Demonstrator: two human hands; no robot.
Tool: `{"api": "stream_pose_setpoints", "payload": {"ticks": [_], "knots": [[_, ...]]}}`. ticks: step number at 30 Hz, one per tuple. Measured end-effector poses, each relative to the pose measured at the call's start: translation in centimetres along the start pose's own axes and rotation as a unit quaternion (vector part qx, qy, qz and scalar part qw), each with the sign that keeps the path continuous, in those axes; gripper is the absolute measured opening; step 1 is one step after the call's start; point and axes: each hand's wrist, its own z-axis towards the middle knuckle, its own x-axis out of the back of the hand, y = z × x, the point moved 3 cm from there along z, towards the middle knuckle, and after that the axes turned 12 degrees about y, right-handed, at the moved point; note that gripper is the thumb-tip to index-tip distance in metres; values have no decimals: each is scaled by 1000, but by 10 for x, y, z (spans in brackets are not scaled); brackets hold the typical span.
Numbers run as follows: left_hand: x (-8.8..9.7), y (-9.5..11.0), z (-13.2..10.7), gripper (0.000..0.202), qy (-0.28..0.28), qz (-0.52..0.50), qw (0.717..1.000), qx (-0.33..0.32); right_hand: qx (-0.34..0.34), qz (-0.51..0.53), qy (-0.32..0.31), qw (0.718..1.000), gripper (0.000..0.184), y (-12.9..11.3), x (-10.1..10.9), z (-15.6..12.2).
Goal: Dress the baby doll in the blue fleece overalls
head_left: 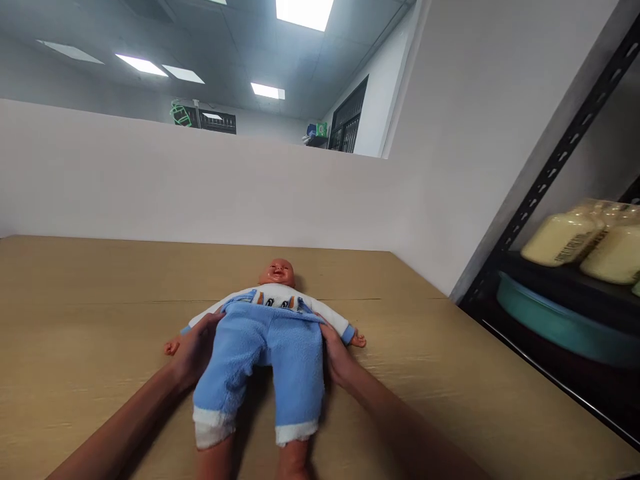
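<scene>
Blue fleece trousers (270, 353) pinched at waistband, both sides: left hand (193, 350) gripping one hip, right hand (336, 353) gripping other, fingers curled into fabric. Between hands, doll (277, 273) flat on back, wearing trousers, white top above grip, bare feet below. Under everything, wooden table (75, 320). Well right of right hand, metal shelf (550, 167) with pale jars (565, 239), teal basin (560, 323).

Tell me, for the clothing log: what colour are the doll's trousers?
Light blue with white cuffs: trousers, head view.
</scene>
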Motion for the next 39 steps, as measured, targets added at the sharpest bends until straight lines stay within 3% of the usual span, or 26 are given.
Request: {"api": "stream_pose_setpoints", "payload": {"ticks": [4,7,8,10,12,13,18,23,25,27,30,32,34,37,39], "knots": [[-5,7,-6,42,-24,17,999,-35,25,-31,-57,998,37,-15,8,3],[-5,33,-9,39,-63,137,983,-103,60,-67,-101,991,38,-34,5,1],[-6,45,-9,35,-80,203,966,-135,74,-86,-109,988,37,-41,1,0],[-13,68,-4,28,-160,357,902,-180,117,-162,-114,973,34,-52,-7,1],[-22,85,8,28,-248,488,818,-176,166,-252,-108,947,37,-58,-18,7],[-27,92,17,29,-272,512,798,-163,177,-279,-105,938,41,-59,-24,11],[-55,102,62,37,-326,550,760,-115,116,-235,-119,958,53,-57,-45,37],[-57,95,66,35,-367,557,738,-106,113,-286,-223,925,57,-58,-43,44],[-49,94,55,36,-367,542,745,-131,152,-303,-209,917,52,-61,-38,45],[-41,92,43,35,-335,510,768,-194,200,-312,-149,917,42,-65,-35,47],[-34,80,37,36,-239,414,847,-235,213,-330,-76,916,29,-62,-41,52],[-33,66,42,42,-162,325,914,-181,194,-335,-44,921,27,-56,-49,58],[-33,51,51,48,-97,242,960,-104,178,-340,-19,923,25,-50,-57,66],[-33,35,62,54,-87,182,979,0,149,-340,-22,928,24,-46,-62,78],[-28,33,66,53,-105,200,974,11,133,-356,-39,924,28,-46,-57,82]]}}
